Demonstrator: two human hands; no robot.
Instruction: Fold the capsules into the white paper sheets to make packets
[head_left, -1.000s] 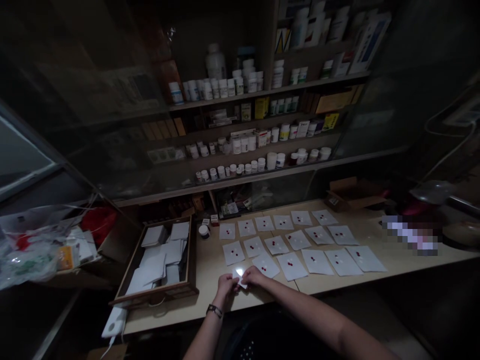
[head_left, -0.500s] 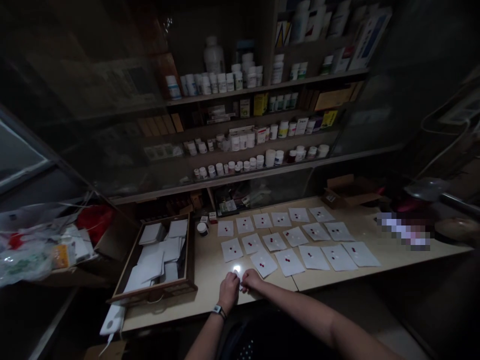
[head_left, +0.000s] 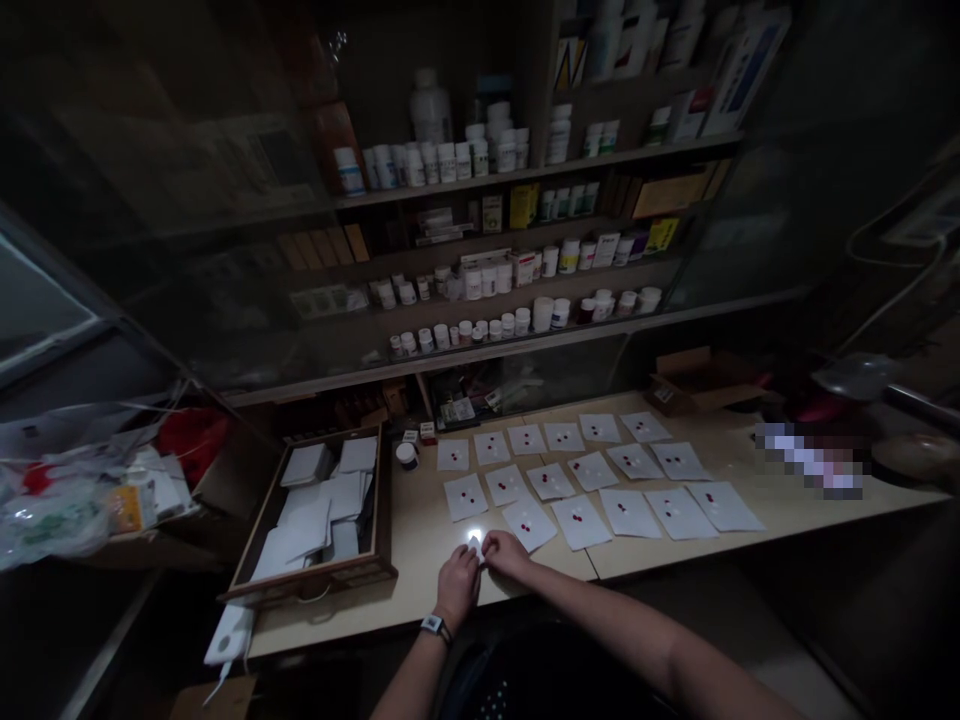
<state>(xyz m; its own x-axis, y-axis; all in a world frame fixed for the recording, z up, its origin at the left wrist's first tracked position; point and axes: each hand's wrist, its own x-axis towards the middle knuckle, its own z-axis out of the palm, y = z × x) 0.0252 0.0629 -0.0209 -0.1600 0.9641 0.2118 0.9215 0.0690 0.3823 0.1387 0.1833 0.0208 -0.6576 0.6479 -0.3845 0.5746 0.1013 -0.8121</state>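
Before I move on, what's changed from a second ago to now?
The left hand has rolled so its back faces up more. The small white paper, then showing a broad face, now shows only a narrow piece at the fingertips. The right hand stays beside it; its exact grip is unclear. The sheets with pills and drawer look unchanged.

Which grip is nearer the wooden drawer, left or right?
Left. The left grip is to the right of the drawer, with tabletop between; the right grip is farther right, beyond it.
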